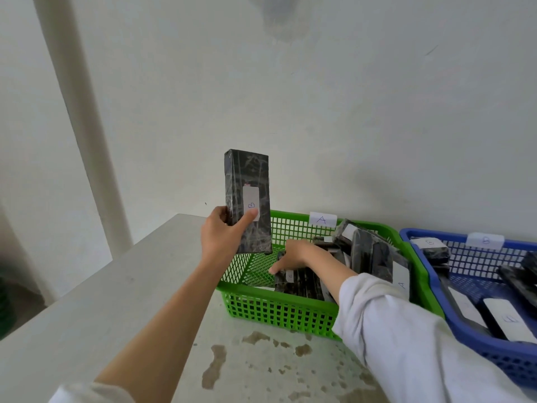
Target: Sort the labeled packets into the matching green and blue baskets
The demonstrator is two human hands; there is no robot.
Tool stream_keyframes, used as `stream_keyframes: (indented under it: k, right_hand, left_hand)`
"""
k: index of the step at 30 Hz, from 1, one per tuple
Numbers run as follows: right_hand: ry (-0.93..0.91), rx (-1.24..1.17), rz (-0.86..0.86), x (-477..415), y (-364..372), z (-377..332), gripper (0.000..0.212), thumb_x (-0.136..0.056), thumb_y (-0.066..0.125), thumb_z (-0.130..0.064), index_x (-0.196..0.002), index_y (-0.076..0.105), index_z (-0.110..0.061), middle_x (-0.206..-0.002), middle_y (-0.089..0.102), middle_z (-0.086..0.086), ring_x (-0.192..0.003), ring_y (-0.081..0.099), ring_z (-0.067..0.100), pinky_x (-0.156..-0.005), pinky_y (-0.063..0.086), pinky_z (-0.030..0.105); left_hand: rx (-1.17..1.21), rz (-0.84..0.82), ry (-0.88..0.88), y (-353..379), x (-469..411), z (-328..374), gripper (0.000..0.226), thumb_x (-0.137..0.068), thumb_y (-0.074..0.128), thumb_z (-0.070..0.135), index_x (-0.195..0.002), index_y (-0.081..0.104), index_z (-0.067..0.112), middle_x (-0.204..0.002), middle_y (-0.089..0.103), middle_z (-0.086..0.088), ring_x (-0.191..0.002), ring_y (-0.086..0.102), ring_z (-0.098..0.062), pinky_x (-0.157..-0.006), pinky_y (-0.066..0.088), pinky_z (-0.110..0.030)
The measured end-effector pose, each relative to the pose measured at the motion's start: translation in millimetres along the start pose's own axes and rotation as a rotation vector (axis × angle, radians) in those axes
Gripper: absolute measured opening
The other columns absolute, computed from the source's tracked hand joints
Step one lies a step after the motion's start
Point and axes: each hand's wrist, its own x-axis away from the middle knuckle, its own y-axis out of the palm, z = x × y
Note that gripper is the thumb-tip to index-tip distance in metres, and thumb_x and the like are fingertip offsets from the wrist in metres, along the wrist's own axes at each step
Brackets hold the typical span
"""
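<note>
Head view: left hand (225, 232) held dark wrapped packet (248, 199) labelled B upright above green basket (279, 309) near table's far edge. Right hand (293, 254) lay on packets inside; grasp unclear. Blue basket (465, 330) beside. Packet seemed stiff, light, slick; best gripped across narrow sides.

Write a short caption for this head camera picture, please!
Left hand holds up a packet labeled B while the right hand reaches into the green basket, beside the blue basket.

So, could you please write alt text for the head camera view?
The left hand holds up a dark packet labelled B, while the right hand reaches into the green basket tagged A; the blue basket tagged B sits right.
</note>
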Motion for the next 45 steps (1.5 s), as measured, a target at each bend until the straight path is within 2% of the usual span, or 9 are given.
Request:
stream_keyframes:
  k: [4,8,11,18,32,36,38,41,45]
  right_hand:
    - [0.018,-0.241,0.041,-4,-2,3,0.085,-0.077,0.071,-0.040,-0.143,0.030,-0.003,-0.142,0.040,0.014,-0.129,0.040,0.031,-0.101,0.042,0.042]
    - [0.061,-0.551,0.125,-7,-6,11,0.046,-0.076,0.072,-0.034,-0.108,0.044,-0.016,-0.090,0.043,0.009,-0.079,0.041,0.015,-0.068,0.034,0.032]
    - [0.075,-0.774,0.265,-6,-10,19,0.069,-0.078,0.070,-0.032,-0.130,0.034,-0.007,-0.121,0.049,0.015,-0.107,0.050,0.027,-0.078,0.041,0.034]
    - [0.026,-0.867,0.788,18,-29,31,0.050,-0.079,0.071,-0.024,-0.112,0.034,-0.016,-0.109,0.037,0.007,-0.064,0.040,0.006,-0.046,0.031,0.019]
    - [-0.121,-0.999,1.122,113,-69,91,0.053,-0.079,0.070,-0.019,-0.119,0.036,-0.012,-0.119,0.040,0.009,-0.090,0.051,0.021,-0.077,0.053,0.040]
    - [-0.084,-1.093,1.209,148,-81,136,0.052,-0.079,0.072,-0.021,-0.119,0.039,-0.012,-0.116,0.042,0.007,-0.077,0.048,0.008,-0.057,0.041,0.008]
    - [-0.048,-1.202,1.222,165,-87,166,0.049,-0.078,0.073,-0.021,-0.115,0.041,-0.013,-0.112,0.045,0.006,-0.066,0.049,0.001,-0.041,0.036,0.004]
    - [0.020,-1.312,1.228,190,-90,214,0.047,-0.076,0.073,-0.026,-0.109,0.042,-0.018,-0.109,0.056,0.006,-0.072,0.054,0.001,-0.049,0.041,0.010]
    - [0.125,-1.372,1.248,224,-85,279,0.046,-0.074,0.073,-0.024,-0.109,0.042,-0.019,-0.106,0.059,0.009,-0.082,0.062,0.017,-0.064,0.053,0.031]
  left_hand:
    - [-0.016,-0.011,0.020,0,2,1,0.036,-0.066,0.073,0.058,-0.079,0.055,0.029,-0.083,0.069,0.003,-0.077,0.067,-0.016,-0.073,0.058,-0.039]
    - [-0.031,-0.034,0.010,1,3,3,0.050,-0.065,0.073,0.060,-0.087,0.058,0.018,-0.091,0.070,-0.010,-0.085,0.067,-0.030,-0.076,0.056,-0.048]
    - [-0.041,-0.050,0.002,2,3,4,0.053,-0.063,0.072,0.061,-0.092,0.060,0.018,-0.090,0.070,-0.005,-0.083,0.068,-0.023,-0.077,0.057,-0.045]
    - [-0.025,-0.040,-0.055,2,4,9,0.036,-0.075,0.069,0.048,-0.093,0.061,0.018,-0.088,0.070,-0.004,-0.081,0.069,-0.023,-0.073,0.058,-0.047]
    - [0.084,-0.017,-0.127,36,42,73,0.050,-0.079,0.067,0.046,-0.115,0.053,0.014,-0.079,0.060,0.004,-0.078,0.064,-0.019,-0.078,0.057,-0.043]
    - [0.160,-0.053,-0.074,69,61,107,0.056,-0.080,0.065,0.048,-0.122,0.054,0.013,-0.080,0.055,0.011,-0.070,0.053,-0.004,-0.057,0.044,-0.024]
    - [0.190,-0.113,-0.057,89,74,123,0.060,-0.080,0.065,0.049,-0.126,0.052,0.013,-0.089,0.059,0.008,-0.074,0.053,-0.006,-0.060,0.041,-0.024]
    - [0.214,-0.202,-0.044,123,99,145,0.062,-0.078,0.066,0.050,-0.127,0.053,0.014,-0.101,0.061,0.002,-0.082,0.055,-0.011,-0.072,0.042,-0.027]
    - [0.257,-0.324,-0.017,168,133,169,0.058,-0.078,0.066,0.051,-0.123,0.056,0.016,-0.087,0.062,0.008,-0.076,0.058,-0.005,-0.056,0.044,-0.021]
